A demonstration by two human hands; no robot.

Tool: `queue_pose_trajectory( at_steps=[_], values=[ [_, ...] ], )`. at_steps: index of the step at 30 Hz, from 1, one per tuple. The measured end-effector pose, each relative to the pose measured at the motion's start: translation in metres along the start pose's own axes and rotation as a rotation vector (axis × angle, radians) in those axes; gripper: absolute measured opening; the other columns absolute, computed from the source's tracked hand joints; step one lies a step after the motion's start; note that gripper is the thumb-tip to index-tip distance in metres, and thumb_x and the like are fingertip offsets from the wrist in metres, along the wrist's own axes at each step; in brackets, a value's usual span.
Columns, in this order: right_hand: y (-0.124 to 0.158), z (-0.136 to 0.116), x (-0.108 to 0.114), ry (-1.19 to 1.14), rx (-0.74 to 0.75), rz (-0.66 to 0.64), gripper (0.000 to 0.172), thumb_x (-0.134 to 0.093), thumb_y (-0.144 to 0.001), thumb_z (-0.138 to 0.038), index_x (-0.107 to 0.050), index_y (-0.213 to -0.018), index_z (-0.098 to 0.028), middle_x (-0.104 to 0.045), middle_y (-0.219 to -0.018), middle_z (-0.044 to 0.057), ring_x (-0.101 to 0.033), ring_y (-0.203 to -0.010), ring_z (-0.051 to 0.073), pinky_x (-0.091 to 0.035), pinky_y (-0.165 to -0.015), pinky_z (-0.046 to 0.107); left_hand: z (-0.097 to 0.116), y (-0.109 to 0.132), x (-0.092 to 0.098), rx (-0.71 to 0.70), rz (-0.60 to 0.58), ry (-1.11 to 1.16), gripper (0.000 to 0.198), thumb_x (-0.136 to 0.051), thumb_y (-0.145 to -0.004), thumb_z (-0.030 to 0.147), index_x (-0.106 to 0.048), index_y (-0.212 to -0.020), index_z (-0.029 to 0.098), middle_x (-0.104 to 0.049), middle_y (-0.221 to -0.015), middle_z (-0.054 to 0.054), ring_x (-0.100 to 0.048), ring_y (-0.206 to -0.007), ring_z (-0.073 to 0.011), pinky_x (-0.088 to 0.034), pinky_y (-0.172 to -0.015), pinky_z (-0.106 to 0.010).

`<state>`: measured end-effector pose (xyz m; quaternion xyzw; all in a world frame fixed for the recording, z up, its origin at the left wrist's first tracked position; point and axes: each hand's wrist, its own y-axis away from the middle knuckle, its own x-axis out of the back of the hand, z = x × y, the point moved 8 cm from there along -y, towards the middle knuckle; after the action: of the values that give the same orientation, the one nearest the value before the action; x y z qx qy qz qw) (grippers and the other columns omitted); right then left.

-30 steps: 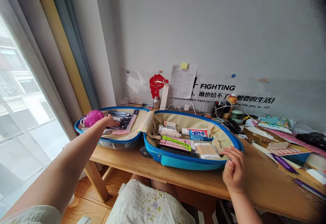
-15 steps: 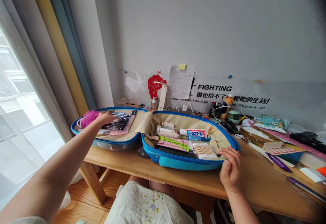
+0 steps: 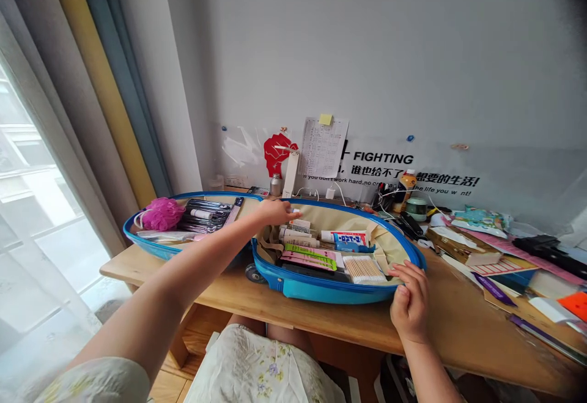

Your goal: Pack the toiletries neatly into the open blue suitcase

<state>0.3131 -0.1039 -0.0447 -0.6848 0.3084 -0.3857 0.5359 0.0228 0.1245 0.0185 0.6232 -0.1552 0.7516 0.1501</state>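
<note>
An open blue suitcase (image 3: 339, 293) lies on the wooden table. Over the back left of its right half, my left hand (image 3: 276, 212) has its fingers closed round a small white item (image 3: 295, 211), mostly hidden. Below it lie white tubes (image 3: 298, 239), pink and green packets (image 3: 309, 257), a toothpaste tube (image 3: 351, 240) and cotton swabs (image 3: 364, 268). In the left half are a purple bath puff (image 3: 162, 214) and a pack of dark, slim items (image 3: 206, 214). My right hand (image 3: 410, 299) rests at the suitcase's right rim, fingers spread a little, holding nothing visible.
Bottles (image 3: 406, 190), a green jar (image 3: 416, 208), a purple pen-like item (image 3: 494, 289) and assorted packets crowd the table's right side. Against the wall stands a white upright device (image 3: 290, 173). A curtain (image 3: 132, 85) hangs at the left.
My left hand has moved right, from the suitcase's left half to over its right half, with a small white item now at its fingertips. My right hand stays at the rim.
</note>
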Motion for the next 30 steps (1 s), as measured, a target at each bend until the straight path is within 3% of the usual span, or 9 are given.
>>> queue_pose_trajectory(
  at_steps=[4,10,14,21,30],
  values=[
    [0.000,0.001,0.000,-0.002,-0.023,-0.009,0.036,-0.034,-0.101,-0.040,-0.064,-0.098,-0.021,-0.067,-0.100,0.011,-0.060,-0.113,0.029,-0.043,-0.100,0.054,0.013,-0.019,-0.026,-0.109,-0.020,0.029,0.047,-0.042,-0.096,0.052,-0.067,-0.115,0.018,-0.069,-0.120,-0.015,-0.064,-0.114,-0.0303,-0.050,-0.096,-0.040],
    [0.000,-0.001,0.000,0.004,-0.002,-0.015,0.034,-0.033,-0.101,-0.037,-0.064,-0.100,-0.021,-0.067,-0.102,0.011,-0.059,-0.115,0.029,-0.042,-0.101,0.054,0.005,-0.031,-0.046,-0.187,-0.041,0.100,0.032,-0.049,-0.095,0.033,-0.069,-0.113,0.016,-0.072,-0.112,-0.013,-0.063,-0.116,-0.0273,-0.048,-0.102,-0.035],
    [0.000,-0.001,0.000,-0.004,-0.006,-0.015,0.034,-0.034,-0.101,-0.037,-0.064,-0.099,-0.021,-0.067,-0.102,0.011,-0.059,-0.114,0.029,-0.043,-0.099,0.054,0.001,-0.037,-0.054,-0.193,-0.061,0.142,0.031,-0.051,-0.094,0.032,-0.070,-0.113,0.017,-0.072,-0.117,-0.012,-0.066,-0.111,-0.0265,-0.050,-0.098,-0.033],
    [0.001,0.002,0.000,0.005,-0.031,-0.015,0.037,-0.033,-0.101,-0.041,-0.064,-0.096,-0.021,-0.067,-0.099,0.011,-0.060,-0.113,0.029,-0.043,-0.099,0.055,-0.004,-0.042,-0.064,-0.182,-0.100,0.163,0.030,-0.061,-0.086,0.031,-0.072,-0.112,0.022,-0.076,-0.108,-0.007,-0.070,-0.100,-0.0241,-0.054,-0.088,-0.031],
    [0.000,0.000,0.001,0.000,0.005,-0.002,0.034,-0.034,-0.101,-0.037,-0.064,-0.097,-0.021,-0.067,-0.099,0.011,-0.059,-0.113,0.029,-0.045,-0.098,0.054,-0.006,-0.040,-0.065,-0.154,-0.082,0.153,0.026,-0.059,-0.084,0.025,-0.075,-0.104,0.023,-0.077,-0.102,-0.007,-0.071,-0.095,-0.0252,-0.055,-0.087,-0.033]
  ],
)
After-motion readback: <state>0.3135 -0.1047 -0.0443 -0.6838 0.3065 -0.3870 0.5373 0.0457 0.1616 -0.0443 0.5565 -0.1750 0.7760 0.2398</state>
